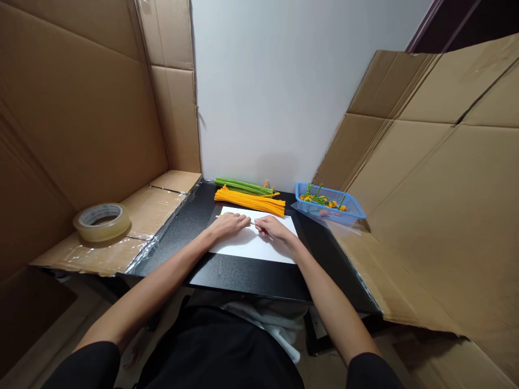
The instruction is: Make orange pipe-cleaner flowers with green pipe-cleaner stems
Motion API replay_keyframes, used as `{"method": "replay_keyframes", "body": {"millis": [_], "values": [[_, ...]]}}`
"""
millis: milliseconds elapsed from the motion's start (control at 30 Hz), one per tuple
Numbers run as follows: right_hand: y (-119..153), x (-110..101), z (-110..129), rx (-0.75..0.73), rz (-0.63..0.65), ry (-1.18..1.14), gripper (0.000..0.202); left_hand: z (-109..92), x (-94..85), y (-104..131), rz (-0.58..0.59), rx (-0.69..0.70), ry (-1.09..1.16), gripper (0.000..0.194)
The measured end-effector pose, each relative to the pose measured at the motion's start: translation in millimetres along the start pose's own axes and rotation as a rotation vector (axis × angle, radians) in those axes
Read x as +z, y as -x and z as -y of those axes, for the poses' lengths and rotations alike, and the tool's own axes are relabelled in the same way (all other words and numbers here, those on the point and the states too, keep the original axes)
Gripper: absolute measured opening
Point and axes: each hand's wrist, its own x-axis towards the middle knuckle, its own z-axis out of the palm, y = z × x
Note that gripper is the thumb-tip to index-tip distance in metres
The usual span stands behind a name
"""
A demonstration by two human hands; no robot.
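Cardboard panels [446, 178] close in the black table [172, 240] on the left and right, and a pale wall [263, 97] stands along its far side. Black tabletop shows between the white sheet [259, 247] and the near edge, with wider stretches left and right of the sheet. Just beyond its far edge lie orange pipe cleaners [249, 201], then green pipe cleaners [237, 185]; a blue mesh basket [353, 209] sits far right.

Over the sheet, a thin pale stick [252, 223] has its long axis running left to right. Its right part is pinched in the right hand [272, 227]; the left hand [230, 224] lies palm down over it, whether gripping or only pressing I cannot tell.

Print on the core of the clear tape roll [101, 232], at left, is too small to read.
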Motion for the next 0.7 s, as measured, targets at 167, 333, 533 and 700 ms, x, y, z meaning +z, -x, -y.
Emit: {"method": "replay_keyframes", "body": {"millis": [167,333,533,700], "values": [[3.2,-5.1,2.7,0.032,0.033,-0.04,0.048,2.9,-1.0,-0.2,-0.024,0.037,-0.082,0.02],[3.2,-6.5,-0.5,0.067,0.054,-0.068,0.05,2.8,0.9,-0.8,-0.046,0.013,0.011,0.021],[10.3,-27.4,-14.7,0.105,-0.026,-0.059,0.049,18.7,-5.6,14.6,-0.196,-0.175,0.308,0.042],[13.5,-37.8,-25.0,0.105,-0.091,-0.048,0.047,43.8,-4.8,26.9,-0.254,-0.216,0.421,0.032]]}}
